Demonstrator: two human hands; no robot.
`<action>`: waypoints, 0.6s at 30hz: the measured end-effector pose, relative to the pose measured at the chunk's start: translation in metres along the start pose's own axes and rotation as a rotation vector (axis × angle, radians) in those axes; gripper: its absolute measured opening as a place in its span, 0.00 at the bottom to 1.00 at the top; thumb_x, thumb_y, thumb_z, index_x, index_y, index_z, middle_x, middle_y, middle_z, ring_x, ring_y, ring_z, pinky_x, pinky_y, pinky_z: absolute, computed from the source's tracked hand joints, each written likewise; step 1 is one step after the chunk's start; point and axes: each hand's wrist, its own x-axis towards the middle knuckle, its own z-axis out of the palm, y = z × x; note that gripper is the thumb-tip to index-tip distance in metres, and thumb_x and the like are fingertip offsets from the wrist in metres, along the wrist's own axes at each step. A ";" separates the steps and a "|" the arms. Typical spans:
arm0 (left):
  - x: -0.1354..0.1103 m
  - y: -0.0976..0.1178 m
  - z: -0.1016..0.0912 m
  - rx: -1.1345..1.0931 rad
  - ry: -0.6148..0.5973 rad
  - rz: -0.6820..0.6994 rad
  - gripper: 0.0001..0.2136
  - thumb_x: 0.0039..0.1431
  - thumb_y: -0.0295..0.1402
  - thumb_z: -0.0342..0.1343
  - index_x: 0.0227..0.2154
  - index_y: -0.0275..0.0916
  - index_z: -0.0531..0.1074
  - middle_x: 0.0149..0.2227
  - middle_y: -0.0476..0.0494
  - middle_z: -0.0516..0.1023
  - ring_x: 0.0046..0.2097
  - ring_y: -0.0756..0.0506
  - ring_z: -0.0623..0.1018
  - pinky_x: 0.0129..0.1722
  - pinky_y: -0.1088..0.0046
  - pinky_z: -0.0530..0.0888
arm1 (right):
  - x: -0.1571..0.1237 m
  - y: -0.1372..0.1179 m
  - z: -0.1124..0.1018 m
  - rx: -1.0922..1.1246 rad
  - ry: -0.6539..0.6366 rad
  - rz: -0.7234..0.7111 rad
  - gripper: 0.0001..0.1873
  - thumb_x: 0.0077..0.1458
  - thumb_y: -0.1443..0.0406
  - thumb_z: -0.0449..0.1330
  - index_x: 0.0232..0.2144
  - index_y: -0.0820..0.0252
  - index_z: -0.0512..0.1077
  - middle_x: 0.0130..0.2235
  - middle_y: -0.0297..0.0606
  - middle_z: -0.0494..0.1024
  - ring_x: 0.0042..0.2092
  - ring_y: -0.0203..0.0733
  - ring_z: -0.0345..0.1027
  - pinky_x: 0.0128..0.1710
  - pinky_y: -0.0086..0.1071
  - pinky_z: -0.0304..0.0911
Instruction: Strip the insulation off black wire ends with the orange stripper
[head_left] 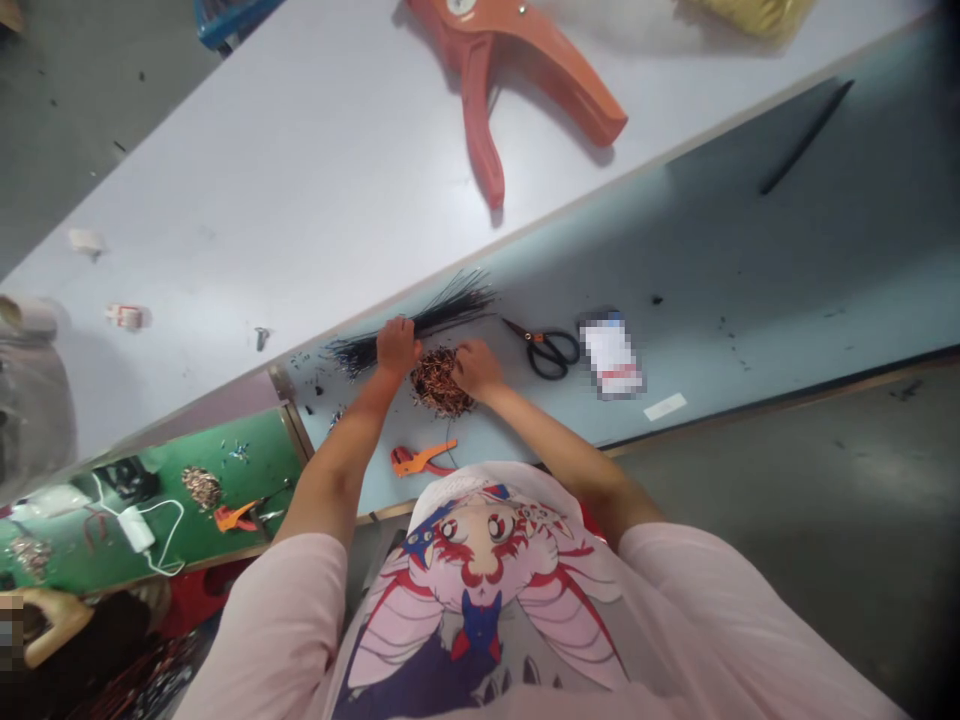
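Note:
My left hand is closed over a bundle of thin black wires lying on the pale blue bench. The wires stick out on both sides of it. My right hand rests at the right edge of a heap of small copper-coloured terminals, its fingers curled in against the pieces. Whatever those fingers pinch is too small to make out. Nearer to my body lies an orange-handled wire stripper. To the right of my right hand are black-handled scissors.
A phone and a white label strip lie to the right. A raised white shelf runs along the far side, bearing a large orange wire stripper. At left, a green bench holds another terminal pile; a person sits beside it.

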 end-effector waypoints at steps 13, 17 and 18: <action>0.012 -0.018 0.011 -0.090 -0.031 -0.067 0.27 0.56 0.31 0.47 0.59 0.31 0.54 0.53 0.28 0.68 0.57 0.34 0.65 0.54 0.60 0.61 | 0.031 -0.007 0.031 -0.243 -0.047 -0.087 0.13 0.54 0.70 0.52 0.39 0.71 0.74 0.51 0.56 0.68 0.53 0.57 0.54 0.50 0.46 0.52; 0.020 -0.022 0.014 -0.119 -0.031 -0.061 0.21 0.58 0.28 0.42 0.55 0.33 0.62 0.50 0.31 0.72 0.53 0.36 0.70 0.52 0.61 0.64 | 0.035 -0.007 0.029 -0.261 -0.023 -0.061 0.15 0.55 0.70 0.52 0.41 0.72 0.73 0.55 0.58 0.64 0.56 0.60 0.50 0.52 0.48 0.50; 0.022 -0.024 0.014 -0.126 -0.029 -0.063 0.20 0.58 0.28 0.41 0.54 0.33 0.64 0.49 0.31 0.72 0.52 0.37 0.70 0.52 0.61 0.65 | 0.036 -0.007 0.028 -0.263 -0.022 -0.058 0.15 0.55 0.70 0.51 0.42 0.71 0.73 0.56 0.58 0.64 0.56 0.59 0.49 0.52 0.48 0.50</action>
